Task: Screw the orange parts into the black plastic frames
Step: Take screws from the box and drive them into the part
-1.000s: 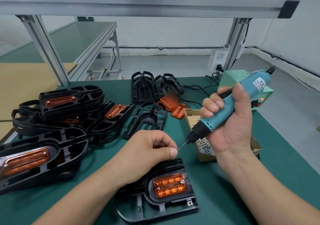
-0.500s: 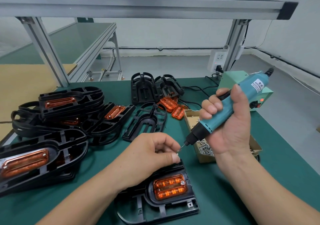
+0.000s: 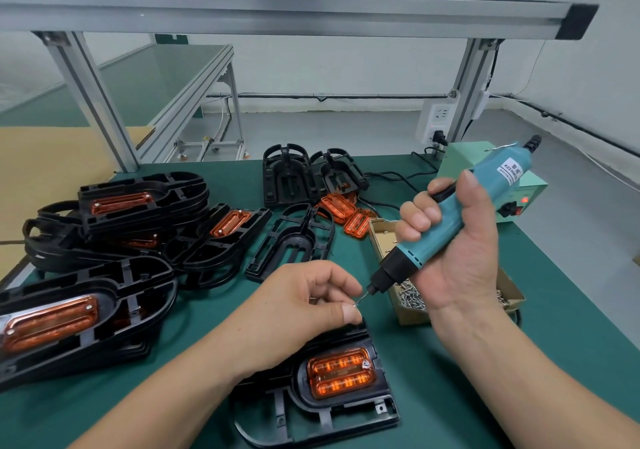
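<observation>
1. Right hand (image 3: 460,241) grips teal electric screwdriver (image 3: 450,220); left hand (image 3: 301,313) pinches small silver screw (image 3: 355,305) at its tip.
2. Orange translucent part (image 3: 341,372) sits in black plastic frame (image 3: 311,414), just below left hand.
3. Risk: screw drops if poorly seated.

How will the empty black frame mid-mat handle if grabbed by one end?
Probably light: the empty black frame is an open skeleton of thin ribs. Likely fairly stiff, perhaps twisting slightly, given its moulded walls. It lies flat on the green mat, so it should slide, not roll.
</observation>
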Tool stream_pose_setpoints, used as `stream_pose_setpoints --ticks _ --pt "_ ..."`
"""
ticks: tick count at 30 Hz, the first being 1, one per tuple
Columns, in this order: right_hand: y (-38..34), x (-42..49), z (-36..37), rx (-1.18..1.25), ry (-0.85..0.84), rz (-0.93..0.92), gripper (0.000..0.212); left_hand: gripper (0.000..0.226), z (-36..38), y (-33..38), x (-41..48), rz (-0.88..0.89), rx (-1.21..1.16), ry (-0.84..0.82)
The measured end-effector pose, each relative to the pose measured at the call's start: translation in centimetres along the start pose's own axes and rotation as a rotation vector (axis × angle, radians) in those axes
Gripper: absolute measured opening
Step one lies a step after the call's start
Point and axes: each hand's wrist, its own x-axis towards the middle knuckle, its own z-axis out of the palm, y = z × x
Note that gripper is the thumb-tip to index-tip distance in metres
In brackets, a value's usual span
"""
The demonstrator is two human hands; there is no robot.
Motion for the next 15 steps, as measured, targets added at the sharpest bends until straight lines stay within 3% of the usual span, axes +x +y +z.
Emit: stream_pose_setpoints --ticks 15 --pt "0.08 0.17 -0.04 -0.015 0.018 -0.005 0.026 0.016 -0.11 -0.21 -0.09 0.003 0.014 0.021"
